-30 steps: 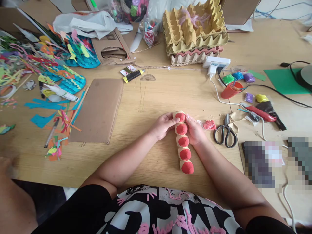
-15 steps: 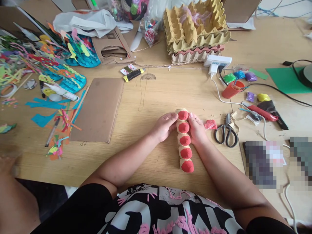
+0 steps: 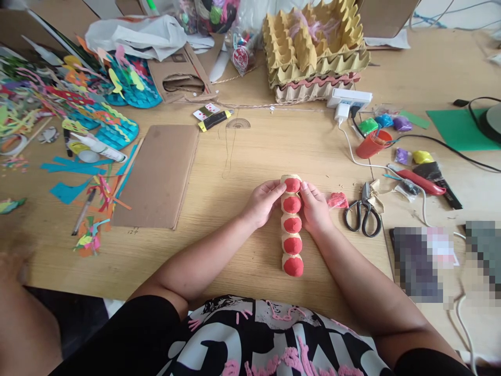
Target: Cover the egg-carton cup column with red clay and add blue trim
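Note:
A strip of egg carton (image 3: 292,225) with several bumps, each topped with red, points from its far end down toward my body. My left hand (image 3: 265,202) pinches its far end from the left, thumb near the first red bump. On the other side, my right hand (image 3: 315,206) grips the same end, its thumb at the edge. Just right of that hand lies a small packet of red clay (image 3: 337,200), and beyond it black-handled scissors (image 3: 364,213).
Stacked egg trays (image 3: 313,52) stand at the back beside a white power strip (image 3: 349,97). An orange cup (image 3: 373,144) and a white cable are at the right. Flat cardboard (image 3: 156,175) and paper scraps lie left. Another person's bare limb (image 3: 23,318) shows at the lower left.
The strip's near end has swung slightly to the left, so the strip now lies straighter. Both hands keep their hold at the far end.

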`<state>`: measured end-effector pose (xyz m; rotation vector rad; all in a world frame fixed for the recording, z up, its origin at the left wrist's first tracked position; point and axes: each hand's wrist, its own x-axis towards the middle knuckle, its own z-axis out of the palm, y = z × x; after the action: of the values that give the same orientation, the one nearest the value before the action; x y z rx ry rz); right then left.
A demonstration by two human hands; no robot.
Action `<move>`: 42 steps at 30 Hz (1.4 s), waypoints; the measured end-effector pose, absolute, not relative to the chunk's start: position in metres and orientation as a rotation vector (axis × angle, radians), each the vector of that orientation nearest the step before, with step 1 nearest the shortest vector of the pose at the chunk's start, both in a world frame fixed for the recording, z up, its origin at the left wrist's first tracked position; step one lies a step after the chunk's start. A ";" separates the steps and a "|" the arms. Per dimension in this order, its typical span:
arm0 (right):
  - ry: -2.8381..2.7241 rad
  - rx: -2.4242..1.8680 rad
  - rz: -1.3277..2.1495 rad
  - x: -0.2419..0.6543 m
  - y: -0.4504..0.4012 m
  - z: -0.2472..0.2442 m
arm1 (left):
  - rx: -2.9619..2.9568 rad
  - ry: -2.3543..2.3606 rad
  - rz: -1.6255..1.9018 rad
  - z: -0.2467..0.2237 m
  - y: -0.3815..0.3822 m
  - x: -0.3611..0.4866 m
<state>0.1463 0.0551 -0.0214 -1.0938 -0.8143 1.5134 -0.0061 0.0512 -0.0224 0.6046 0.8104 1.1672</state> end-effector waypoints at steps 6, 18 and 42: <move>-0.800 -1.079 1.539 0.146 0.055 -0.018 | 0.604 0.758 1.158 -0.024 0.053 -0.009; -1.111 -1.090 1.451 0.160 0.062 -0.023 | 0.540 0.761 1.102 -0.017 0.057 -0.016; -1.285 -1.302 1.435 0.166 0.064 -0.007 | 0.550 0.867 1.127 -0.005 0.056 -0.013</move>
<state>0.1656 0.0643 -0.0072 -1.3023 -1.2853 1.4349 -0.0132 0.0556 -0.0047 0.5496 0.8668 1.1272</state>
